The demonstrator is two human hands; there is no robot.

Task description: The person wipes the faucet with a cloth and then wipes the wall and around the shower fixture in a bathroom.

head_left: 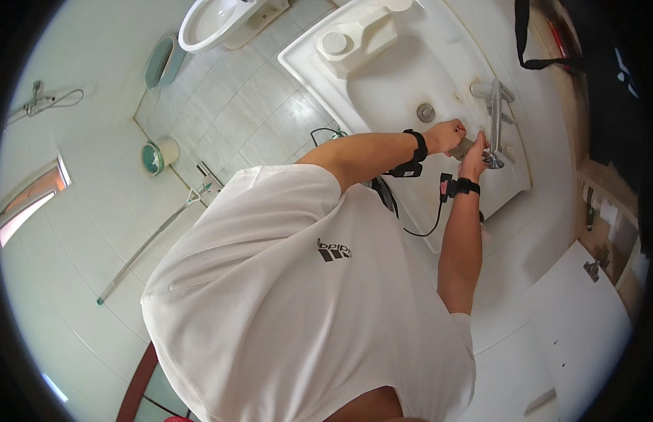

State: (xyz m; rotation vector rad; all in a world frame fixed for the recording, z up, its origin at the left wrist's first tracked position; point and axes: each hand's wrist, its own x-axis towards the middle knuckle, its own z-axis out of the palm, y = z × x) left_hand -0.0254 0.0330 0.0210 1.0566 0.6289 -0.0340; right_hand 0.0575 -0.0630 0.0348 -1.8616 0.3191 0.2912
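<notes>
one flat grey-brown pad (462, 148), pinched in left hand's (446, 136) grip, lying rightward from it toward adjacent right hand (473, 159) beside chrome faucet (497, 119); right grip's closure undeterminable.

Pale walls (66, 281), grey tiled floor (228, 98) with a soft light reflection (293, 116), open white cabinet door (580, 330)

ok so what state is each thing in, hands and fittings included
Left hand: fingers curled at the small grey-brown piece
Small grey-brown piece: between the two hands, partly hidden
Right hand: beside the tap, grip unclear
Tap: on or off unclear
Drain plug: raised or shut unclear
Bucket: open-topped, something white inside
Cupboard door: open
</notes>
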